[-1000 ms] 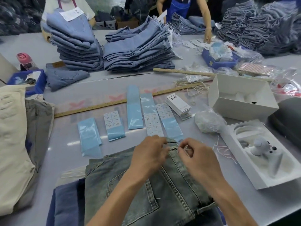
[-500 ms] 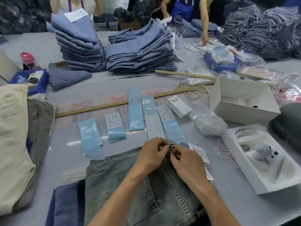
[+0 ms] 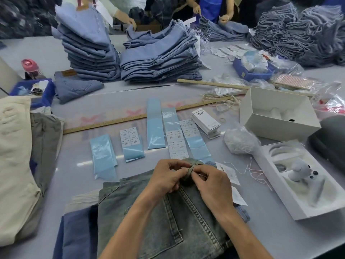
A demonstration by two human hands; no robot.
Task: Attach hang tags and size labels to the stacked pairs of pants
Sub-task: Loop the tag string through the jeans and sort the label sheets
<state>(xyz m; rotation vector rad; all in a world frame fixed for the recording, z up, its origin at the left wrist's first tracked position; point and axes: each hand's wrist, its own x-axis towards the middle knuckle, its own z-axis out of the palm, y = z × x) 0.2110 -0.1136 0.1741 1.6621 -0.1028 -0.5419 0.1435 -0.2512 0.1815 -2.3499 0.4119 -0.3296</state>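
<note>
pants [image 3: 149,212] waistband now bunched between both hands.

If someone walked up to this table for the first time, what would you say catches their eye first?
Probably the two hands at the near edge: the left hand and right hand both pinch the waistband of the grey-green jeans, with a white hang tag lying just to the right. Beyond them, a row of pale blue label strips lies across the table, and two tall stacks of folded blue pants rise at the far side.
</note>
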